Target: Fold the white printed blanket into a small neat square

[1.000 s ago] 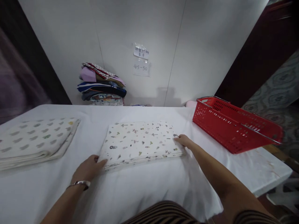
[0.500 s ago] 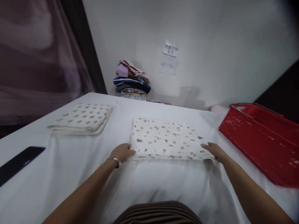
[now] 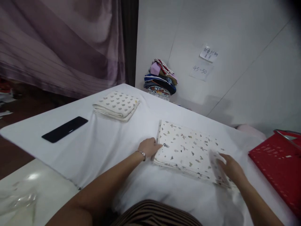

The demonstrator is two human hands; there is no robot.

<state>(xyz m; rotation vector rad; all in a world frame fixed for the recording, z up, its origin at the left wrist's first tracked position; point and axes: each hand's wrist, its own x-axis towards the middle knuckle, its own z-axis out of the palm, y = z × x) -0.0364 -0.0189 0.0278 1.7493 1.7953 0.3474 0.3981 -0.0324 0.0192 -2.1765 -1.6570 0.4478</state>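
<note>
Two-handed at the folded printed cloth [image 3: 188, 150], lying right of centre on the white counter [image 3: 105, 147] instead of mid-frame as before. Sets the left hand [image 3: 148, 147], fingers together, against its left edge, grip unclear. Pinches the right edge in the right hand [image 3: 231, 168], raising a blurred flap, flat earlier. Looks further left now: takes in the whole black phone [image 3: 65, 129] at mid-left, a second folded cloth [image 3: 117, 105] behind it, the red basket [image 3: 277, 163] cut off at right, a purple curtain [image 3: 58, 47] upper left, stacked clothes [image 3: 161, 81] by the white wall.

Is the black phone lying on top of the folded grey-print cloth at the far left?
No, the black phone lies flat on the white table cover, apart from the folded grey-print cloth.
</note>
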